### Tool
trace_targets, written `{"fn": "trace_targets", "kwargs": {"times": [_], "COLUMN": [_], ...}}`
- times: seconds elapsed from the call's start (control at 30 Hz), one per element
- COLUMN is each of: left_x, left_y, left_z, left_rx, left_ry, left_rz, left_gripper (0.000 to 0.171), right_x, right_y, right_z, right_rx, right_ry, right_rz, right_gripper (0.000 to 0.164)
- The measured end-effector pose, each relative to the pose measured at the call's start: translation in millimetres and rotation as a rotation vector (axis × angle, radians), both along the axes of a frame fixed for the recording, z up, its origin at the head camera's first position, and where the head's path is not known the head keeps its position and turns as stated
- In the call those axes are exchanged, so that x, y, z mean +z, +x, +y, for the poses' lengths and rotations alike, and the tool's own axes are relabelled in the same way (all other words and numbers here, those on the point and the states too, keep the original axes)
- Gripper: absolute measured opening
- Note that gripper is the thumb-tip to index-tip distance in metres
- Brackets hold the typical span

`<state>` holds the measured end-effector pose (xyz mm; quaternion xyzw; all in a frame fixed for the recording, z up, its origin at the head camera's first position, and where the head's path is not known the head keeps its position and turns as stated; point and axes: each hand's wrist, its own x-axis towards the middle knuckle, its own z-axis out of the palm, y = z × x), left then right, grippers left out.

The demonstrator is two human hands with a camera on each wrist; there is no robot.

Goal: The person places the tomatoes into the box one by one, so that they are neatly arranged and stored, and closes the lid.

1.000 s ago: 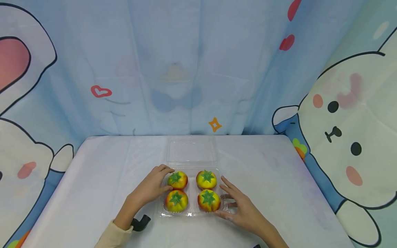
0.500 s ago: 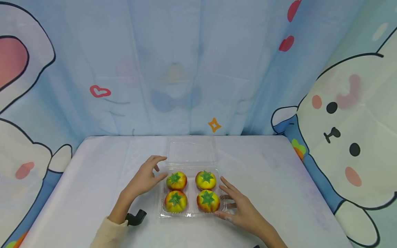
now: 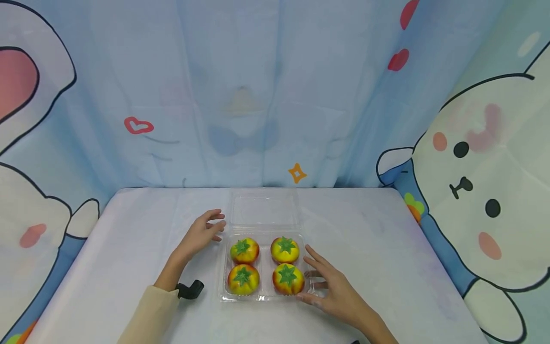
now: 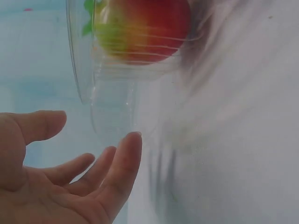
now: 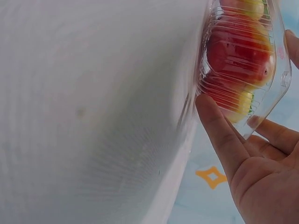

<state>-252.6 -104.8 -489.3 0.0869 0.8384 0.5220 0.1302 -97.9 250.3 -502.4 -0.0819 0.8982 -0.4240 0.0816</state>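
Note:
A clear plastic clamshell box [image 3: 266, 297] stands on the table, its transparent lid [image 3: 265, 210] folded back behind it. In its tray sit several yellow-and-red fruits [image 3: 243, 279] with green star-shaped leaf tops. My left hand [image 3: 199, 236] is off the box's left side, its fingers loosely bent and apart, holding nothing; in the left wrist view the fingers [image 4: 122, 170] are below the box's end. My right hand [image 3: 328, 284] is spread along the right side, thumb at the front right corner. In the right wrist view its fingertips [image 5: 205, 105] touch the ribbed wall and rim.
A white cloth covers the table [image 3: 378, 239]. Behind it hangs a blue curtain [image 3: 240, 95] printed with hearts and cartoon bears. A black strap piece [image 3: 190, 289] sticks out from the left wrist, beside a beige sleeve [image 3: 148, 315].
My left hand has let go of the back left fruit and moved back and to the left, away from the box. My right hand stays at the box's right side.

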Motion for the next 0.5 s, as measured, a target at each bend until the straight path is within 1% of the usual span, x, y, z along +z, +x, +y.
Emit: {"fn": "trace_targets", "kwargs": {"times": [0.27,0.37,0.5], "left_x": [-2.4,-4.5,-5.7], "left_y": [-28.7,-35.0,-38.4], "left_z": [6.2,8.3,12.8], "left_rx": [-0.002,0.005,0.013], "left_ry": [0.059,0.089,0.101], "left_rz": [-0.105,-0.138,-0.16], "left_gripper": [0.062,0.062,0.061], "right_x": [1.6,1.5,1.7], "right_y": [-0.6,-0.8,-1.2], "right_z": [1.8,1.1,0.9], "right_rx": [0.017,0.015,0.001], "right_ry": [-0.007,-0.006,-0.003], "right_rz": [0.025,0.02,0.002], "right_gripper": [0.091,0.091,0.093]}}
